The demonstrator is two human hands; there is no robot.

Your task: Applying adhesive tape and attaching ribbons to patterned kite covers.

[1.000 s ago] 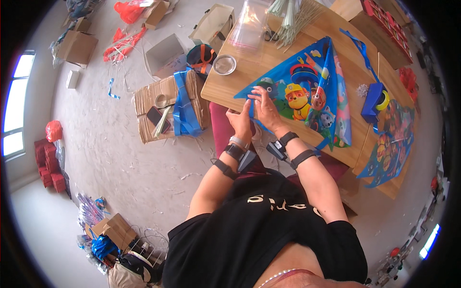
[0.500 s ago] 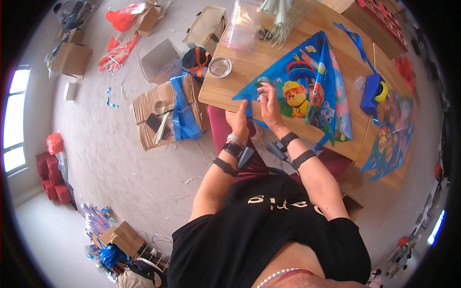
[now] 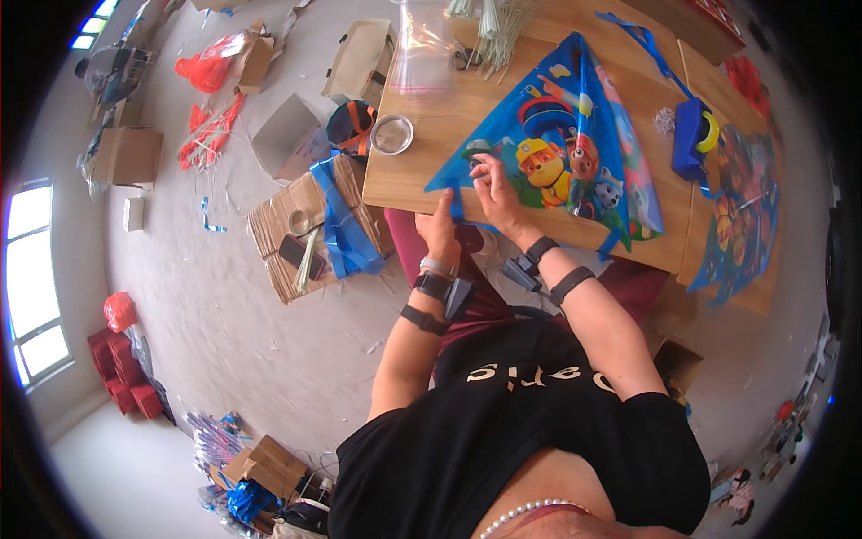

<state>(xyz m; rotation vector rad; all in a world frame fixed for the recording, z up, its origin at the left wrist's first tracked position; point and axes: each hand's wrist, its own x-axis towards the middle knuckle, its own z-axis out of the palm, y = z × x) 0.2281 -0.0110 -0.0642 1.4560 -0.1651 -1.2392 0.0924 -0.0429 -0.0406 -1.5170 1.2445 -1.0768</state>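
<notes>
A blue cartoon-printed kite (image 3: 541, 126), triangular and folded, lies across the table's near part. A short blue strip (image 3: 456, 207) hangs off the table edge by its left corner. My left hand (image 3: 437, 234) is at that corner, thumb up and the other fingers curled and partly hidden. It appears closed on the blue strip, though the grip is not fully seen. My right hand (image 3: 500, 199) lies over the kite's lower left edge. Its fingers are apart and slightly bent, with nothing visible in them.
On the wooden table (image 3: 422, 175) are a round clear container (image 3: 392, 135), plastic bags (image 3: 422, 54), scissors (image 3: 466, 58), pale sticks (image 3: 496, 40) and a blue tape dispenser (image 3: 690, 139). More printed sheets (image 3: 738, 216) lie right. Left, a cardboard stack (image 3: 278, 211) carries a phone (image 3: 301, 258).
The whole view has shifted and tilted slightly. Both hands stay by the kite's left corner, with the right fingers a little changed in pose.
</notes>
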